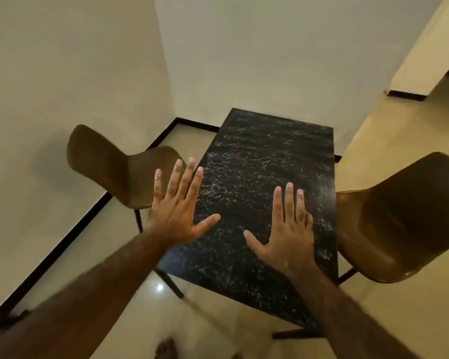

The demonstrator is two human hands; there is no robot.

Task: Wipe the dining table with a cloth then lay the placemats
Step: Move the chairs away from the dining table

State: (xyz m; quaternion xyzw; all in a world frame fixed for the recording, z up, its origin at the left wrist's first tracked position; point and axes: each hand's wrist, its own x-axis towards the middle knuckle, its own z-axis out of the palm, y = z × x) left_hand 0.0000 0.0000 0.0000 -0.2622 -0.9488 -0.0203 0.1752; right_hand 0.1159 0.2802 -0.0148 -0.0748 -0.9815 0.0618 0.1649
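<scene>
Cream walls (62,73) meet in a corner at the far left, and the one on the right runs out of the frame at the top. One dining table (257,156), a black slab veined with white, stands on the pale tiled floor (386,125) straight ahead of you. Your right forearm hides its near right corner, and of its dark frame only one leg (170,281) at the near left and a low bar (293,334) at the near right show. Two brown shell chairs flank it. The left chair (106,161) stands just beside the table's left edge, backrest toward the wall, with its legs mostly hidden under the seat. The right chair (399,216) sits close against the right edge and is cut off by the frame's right side. Both of your hands are in view, backs toward the camera. The left hand (176,211) lies across the table's left edge, fingers straight and fanned, thumb out. The right hand (288,237) lies over the near half, fingers straight, thumb out, little finger hard to make out. Neither holds anything, and you cannot tell whether either palm touches the top. One blurred foot (166,348) shows at the bottom edge. The table's long axis runs away from you toward the far wall, a short end nearest you.
</scene>
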